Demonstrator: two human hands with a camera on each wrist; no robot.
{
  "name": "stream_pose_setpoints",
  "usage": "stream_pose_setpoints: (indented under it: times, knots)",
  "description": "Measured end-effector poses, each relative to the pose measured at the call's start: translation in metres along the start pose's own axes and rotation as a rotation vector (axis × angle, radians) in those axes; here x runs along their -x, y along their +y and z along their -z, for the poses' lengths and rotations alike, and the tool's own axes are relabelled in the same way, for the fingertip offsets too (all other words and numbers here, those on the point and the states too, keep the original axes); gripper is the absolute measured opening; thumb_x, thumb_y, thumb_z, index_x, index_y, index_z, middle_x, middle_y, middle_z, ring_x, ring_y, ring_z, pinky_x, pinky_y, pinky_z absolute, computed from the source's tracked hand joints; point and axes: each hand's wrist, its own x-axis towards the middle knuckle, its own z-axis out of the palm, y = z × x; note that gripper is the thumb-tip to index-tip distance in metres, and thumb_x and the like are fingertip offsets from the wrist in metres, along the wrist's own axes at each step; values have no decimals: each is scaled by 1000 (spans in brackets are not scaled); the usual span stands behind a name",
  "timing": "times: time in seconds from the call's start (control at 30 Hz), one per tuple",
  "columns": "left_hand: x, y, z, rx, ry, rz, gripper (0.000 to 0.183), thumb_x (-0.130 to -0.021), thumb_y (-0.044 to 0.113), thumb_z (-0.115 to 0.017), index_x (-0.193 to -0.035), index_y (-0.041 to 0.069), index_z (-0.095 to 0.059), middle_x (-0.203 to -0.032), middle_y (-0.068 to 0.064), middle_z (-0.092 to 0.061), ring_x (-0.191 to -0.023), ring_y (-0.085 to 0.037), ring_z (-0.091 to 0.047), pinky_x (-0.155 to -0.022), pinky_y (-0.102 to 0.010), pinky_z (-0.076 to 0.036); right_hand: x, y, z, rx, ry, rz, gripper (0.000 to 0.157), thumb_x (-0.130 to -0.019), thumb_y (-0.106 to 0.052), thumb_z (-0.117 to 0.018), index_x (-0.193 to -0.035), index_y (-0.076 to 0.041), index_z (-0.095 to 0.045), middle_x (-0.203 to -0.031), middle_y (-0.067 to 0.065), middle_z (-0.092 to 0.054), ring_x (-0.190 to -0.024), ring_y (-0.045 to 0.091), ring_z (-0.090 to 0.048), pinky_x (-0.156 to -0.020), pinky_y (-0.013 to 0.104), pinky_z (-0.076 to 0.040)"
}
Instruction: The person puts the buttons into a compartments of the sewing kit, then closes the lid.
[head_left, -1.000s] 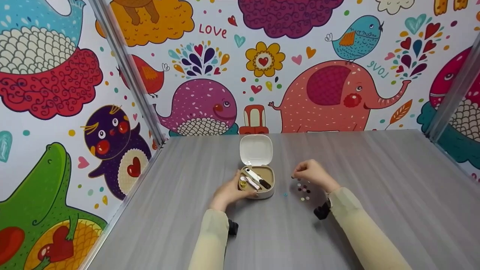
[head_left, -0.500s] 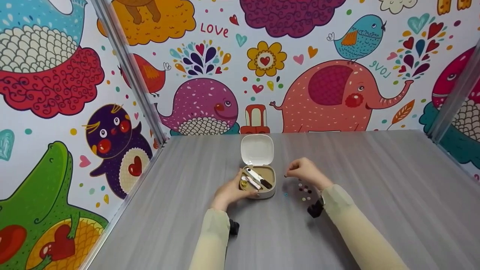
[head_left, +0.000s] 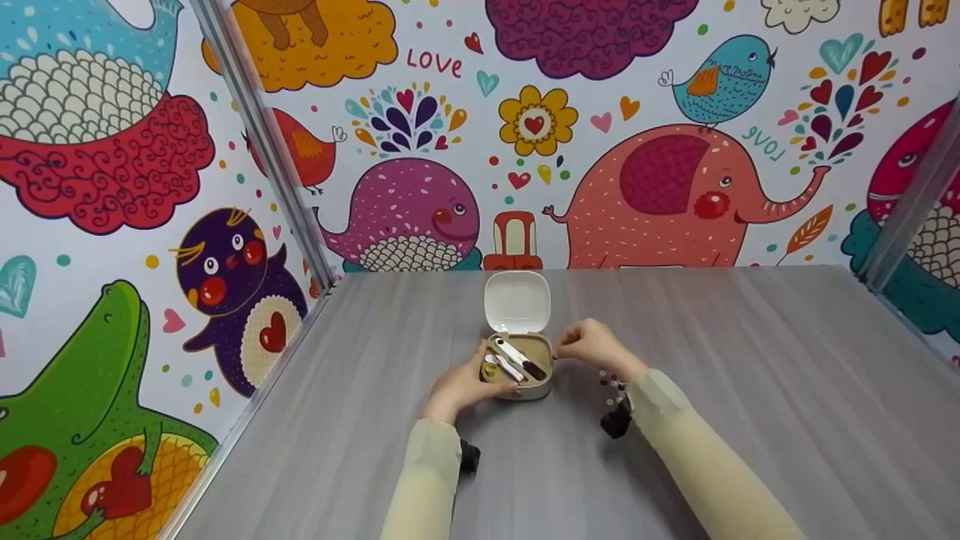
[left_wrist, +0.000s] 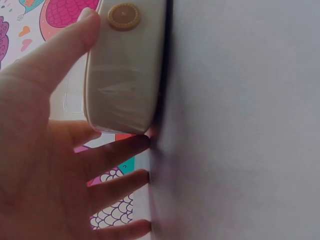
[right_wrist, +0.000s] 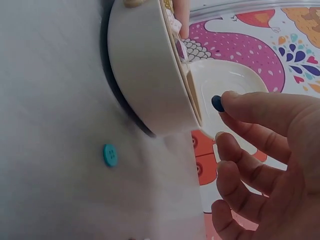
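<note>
Right wrist view shows a small, round, dark blue button pinched between the thumb and index finger of the right hand, the other three fingers bent and free of it. The button is at the right rim of a rounded cream plastic box; whether it touches that rim cannot be told.

The left hand holds the box at its left front corner, the thumb on the upper edge of the front wall, the other fingers spaced apart around the left side. A round tan button ornament sits on the box's front wall.

Inside the box, a slim white tool with a black end lies slantwise; beside it are a narrow white-and-pink piece and a small gold-coloured round item. The box's white lid stands open at the back.

To the right of the box, a turquoise round button lies alone on the grey wood-grained table, and farther right is a scatter of small dark and pale buttons, partly hidden by the right wrist. Behind the box rises a white wall printed with a purple whale and a coral elephant.
</note>
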Motion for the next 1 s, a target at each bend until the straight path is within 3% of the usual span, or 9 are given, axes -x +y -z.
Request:
stream_pose_setpoints:
  times: [0.6, 1.0]
  knots:
    - [1, -3, -2, 44, 10, -11, 109, -75, 56, -76, -156, 10, -18, -145, -24, -42, -124, -38, -49, -99, -50, -41, -7, -3, -20, 19, 18, 25, 3, -76, -8, -74, -76, -5, -75, -66, -3, -65, -58, 8, -52, -55, 25, -43]
    - [1, -2, -2, 5, 25, -40, 107, -76, 54, -75, -155, 7, -21, -141, -27, -45, -120, -40, -52, -96, -50, -43, -5, 2, -22, 9, -2, 27, 4, -78, -8, -74, -77, -4, -74, -67, -4, -64, -57, 8, -50, -53, 24, -40]
